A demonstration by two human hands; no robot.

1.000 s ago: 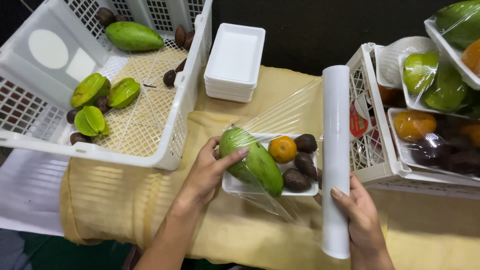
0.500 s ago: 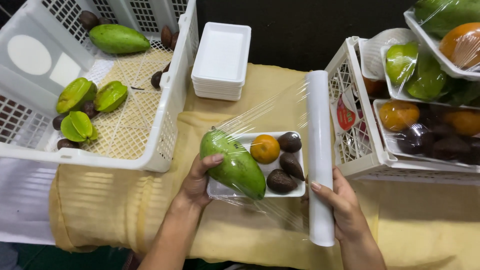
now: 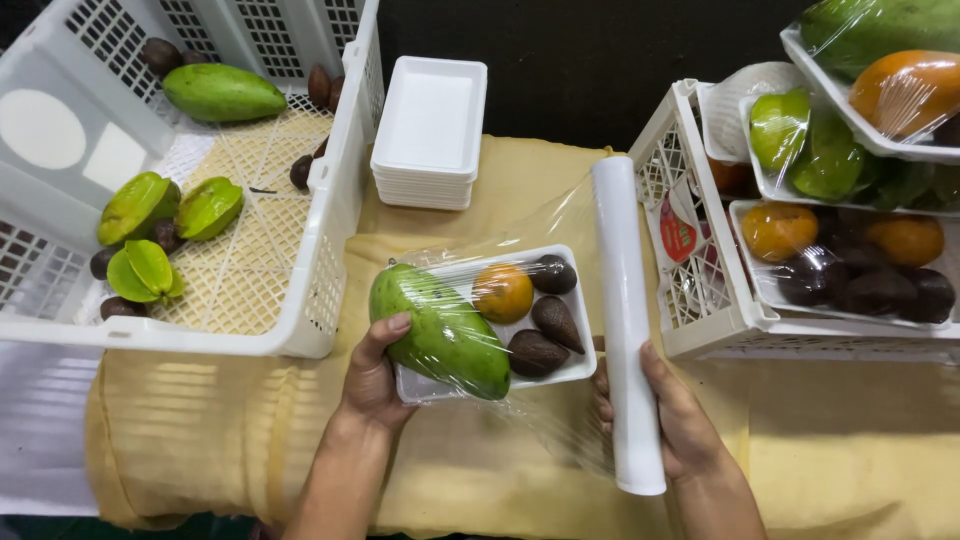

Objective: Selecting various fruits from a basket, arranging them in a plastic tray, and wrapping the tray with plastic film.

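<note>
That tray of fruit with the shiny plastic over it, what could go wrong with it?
The big green mango sticks out past the edge of the white tray, so it might roll off if the left hand lets go. The thin plastic wrap is stretched tight to the roll in the right hand, so it may tear or bunch up.

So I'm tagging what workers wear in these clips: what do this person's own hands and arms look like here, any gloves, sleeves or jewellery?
Both are bare. The left hand has no glove, and its forearm shows no sleeve as far as the bottom edge of the picture. The right hand is likewise ungloved, with a bare wrist. No ring, watch or bracelet shows on either; nails look short and unpainted.
</note>
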